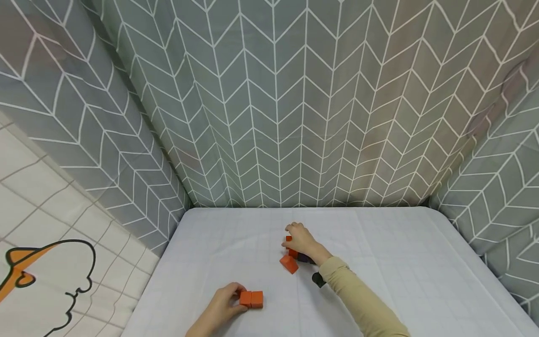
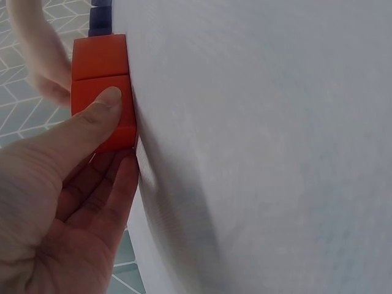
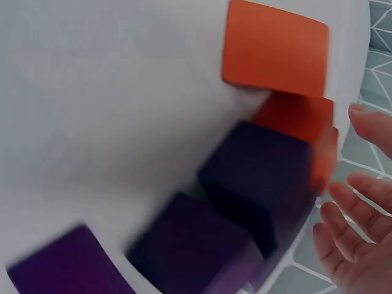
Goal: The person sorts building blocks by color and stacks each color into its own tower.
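Two orange blocks sit side by side on the white table near its front: a left orange block (image 1: 245,298) and a right orange block (image 1: 257,299). My left hand (image 1: 221,306) pinches the left one, its thumb lying on the block's face and its fingers behind and below in the left wrist view. Farther back, my right hand (image 1: 301,240) hovers over a group of blocks. Seen from the right wrist, its fingers are loosely spread, apart from an orange block (image 3: 275,49), a dark navy block (image 3: 257,159) and a dark purple block (image 3: 190,245).
A tilted orange block (image 1: 288,263) lies at the near side of the group. Close to the right forearm is a dark block (image 1: 318,279), partly hidden by the sleeve. The white table (image 1: 400,262) is bounded by grey patterned curtains (image 1: 290,117) at back and sides.
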